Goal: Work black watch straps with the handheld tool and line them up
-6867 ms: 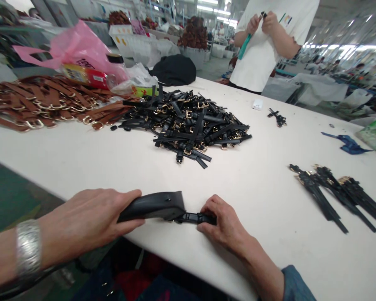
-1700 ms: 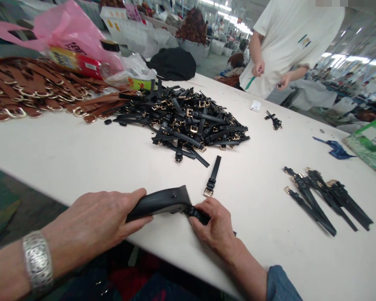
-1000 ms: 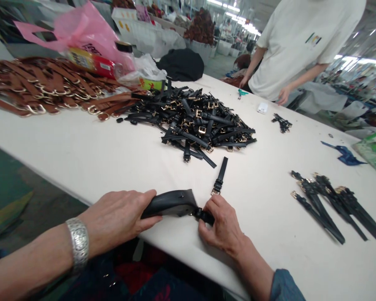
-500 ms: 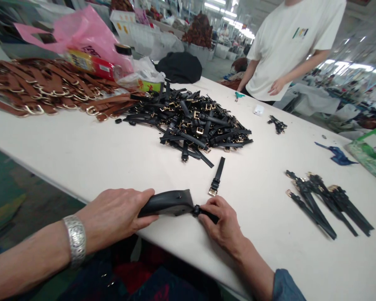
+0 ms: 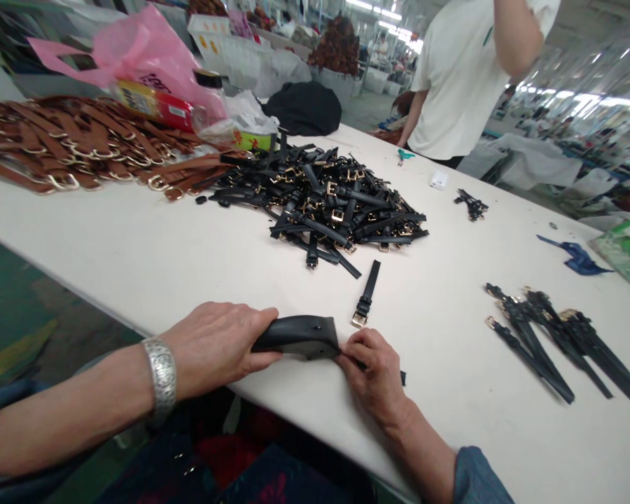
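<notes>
My left hand (image 5: 218, 343), with a silver bracelet at the wrist, is closed around a black, curved hand-held tool (image 5: 299, 337); its exact kind is not clear. The tool's wide end meets the fingertips of my right hand (image 5: 375, 374). Those fingers pinch a short black buckle strap (image 5: 403, 379), mostly hidden by the hand, with one end poking out at the right. Just beyond lies a single black strap (image 5: 368, 288) with a gold buckle. Farther back is a large heap of black buckle straps (image 5: 341, 199).
Brown belts (image 5: 84, 143) are piled at the left below a pink bag (image 5: 136, 52). Several black straps (image 5: 561, 343) lie at the right of the white table (image 5: 162, 252), near a blue scrap (image 5: 577, 257). Across the table stands a person in a white shirt (image 5: 451, 91).
My left hand and the tool have shifted slightly right. The strap's buckle end is now covered, while its other end shows past my right hand. The other person has raised an arm.
</notes>
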Tool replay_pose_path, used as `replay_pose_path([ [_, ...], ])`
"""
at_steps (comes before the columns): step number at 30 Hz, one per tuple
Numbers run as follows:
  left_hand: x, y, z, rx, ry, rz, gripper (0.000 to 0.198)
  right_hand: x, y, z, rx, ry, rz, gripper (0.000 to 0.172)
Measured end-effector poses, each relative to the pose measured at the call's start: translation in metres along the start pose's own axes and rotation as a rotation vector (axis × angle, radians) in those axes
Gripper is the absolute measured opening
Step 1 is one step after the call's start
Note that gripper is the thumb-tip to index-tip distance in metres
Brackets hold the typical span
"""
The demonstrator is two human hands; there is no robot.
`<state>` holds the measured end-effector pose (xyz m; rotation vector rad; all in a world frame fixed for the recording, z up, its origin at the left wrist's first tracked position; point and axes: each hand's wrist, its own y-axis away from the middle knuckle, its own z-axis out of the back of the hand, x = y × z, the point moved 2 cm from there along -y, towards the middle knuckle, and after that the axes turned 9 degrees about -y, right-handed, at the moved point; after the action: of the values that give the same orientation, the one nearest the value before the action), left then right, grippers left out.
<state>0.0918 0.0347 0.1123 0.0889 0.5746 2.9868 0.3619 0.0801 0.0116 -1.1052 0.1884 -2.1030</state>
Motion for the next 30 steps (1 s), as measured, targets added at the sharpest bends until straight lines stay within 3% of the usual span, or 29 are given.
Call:
replay_pose_path([
  [5, 0.016, 0.000, -0.015, -0.039, 0.056, 0.011, 0.035, -0.002, -0.003, -0.002, 0.055, -0.083, -0.172, 0.018],
  [9, 0.031, 0.008, -0.024, -0.067, 0.039, 0.037, 0.038, 0.002, -0.008, -0.003, 0.132, -0.066, -0.197, 0.017],
  [19, 0.017, 0.009, -0.003, 0.054, -0.109, -0.017, 0.033, 0.002, -0.016, -0.011, 0.076, 0.047, -0.211, 0.016],
  [25, 0.015, -0.002, 0.007, -0.033, -0.130, -0.093, 0.021, 0.000, -0.018, -0.016, 0.031, 0.019, -0.254, 0.015],
  [30, 0.012, -0.020, 0.007, -0.073, -0.061, -0.072, 0.027, -0.002, -0.018, -0.017, -0.044, -0.054, -0.231, 0.020],
])
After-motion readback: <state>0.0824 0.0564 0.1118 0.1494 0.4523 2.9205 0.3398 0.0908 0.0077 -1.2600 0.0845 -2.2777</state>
